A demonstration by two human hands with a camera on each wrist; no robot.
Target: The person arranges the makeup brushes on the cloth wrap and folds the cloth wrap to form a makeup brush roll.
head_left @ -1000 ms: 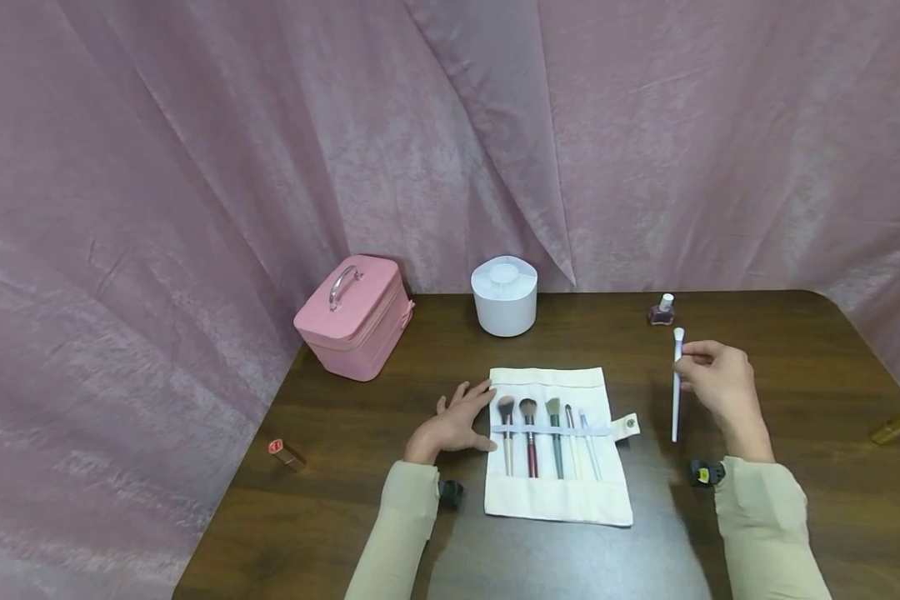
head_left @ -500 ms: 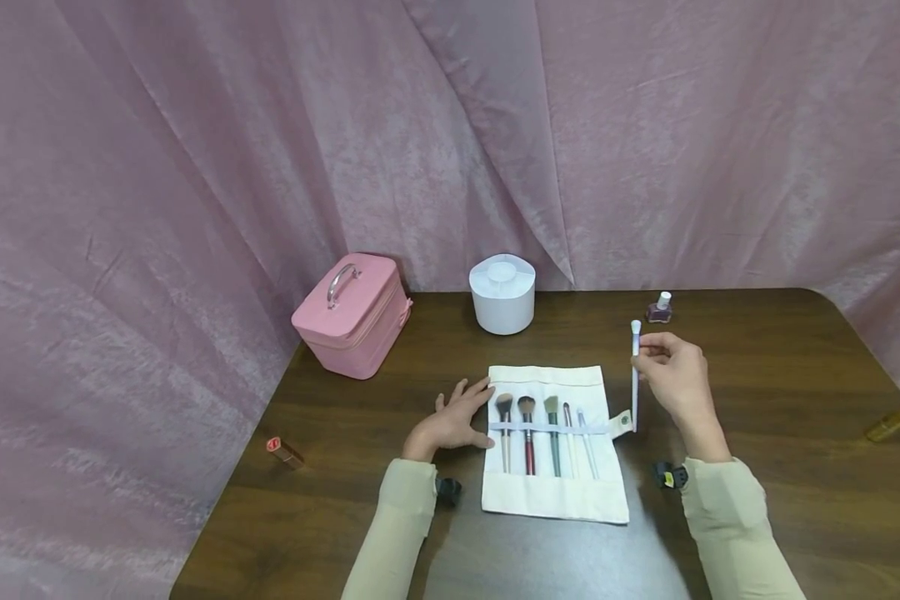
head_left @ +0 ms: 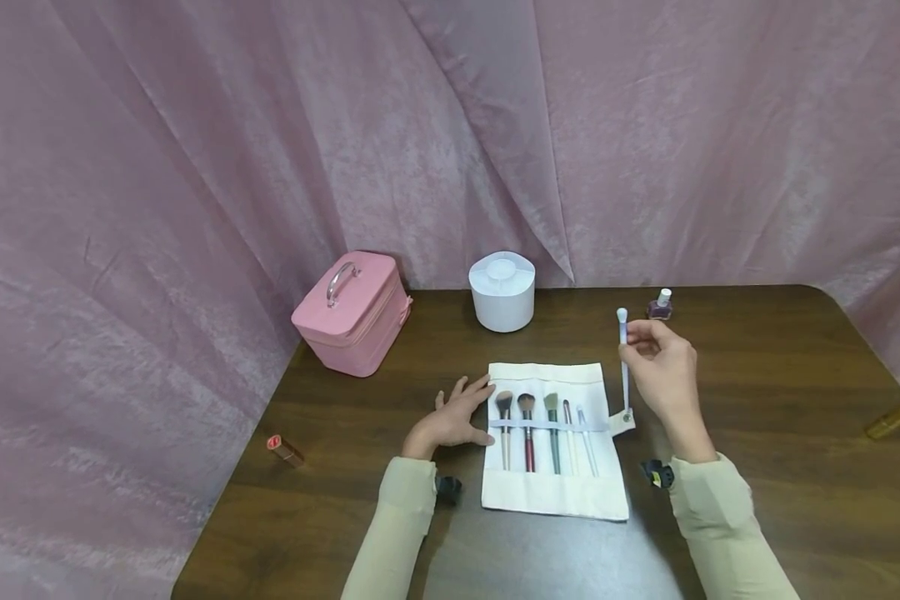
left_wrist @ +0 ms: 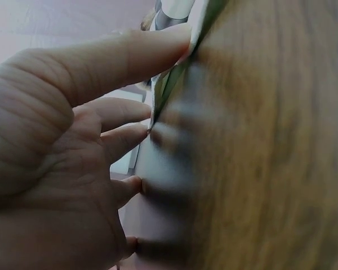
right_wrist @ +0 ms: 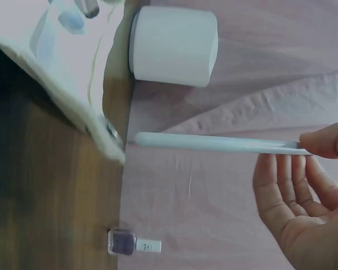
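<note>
On a wooden table, a white roll bears five brushes, all visible only in the head view. A person's left hand, fingers spread, touches its edge; the right hand pinches a pale brush upright, just clear of the snap tab in the right-wrist view, where a polish bottle's cap bears unreadable print.

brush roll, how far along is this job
Done: five brushes lie under the strap of the open roll. In hand: the right hand holds a sixth brush near the snap tab, not yet under the strap, while the left hand touches the roll's left edge. Remaining: likely slipping that brush in, then perhaps closing the roll, since its tab is unfastened.
</note>
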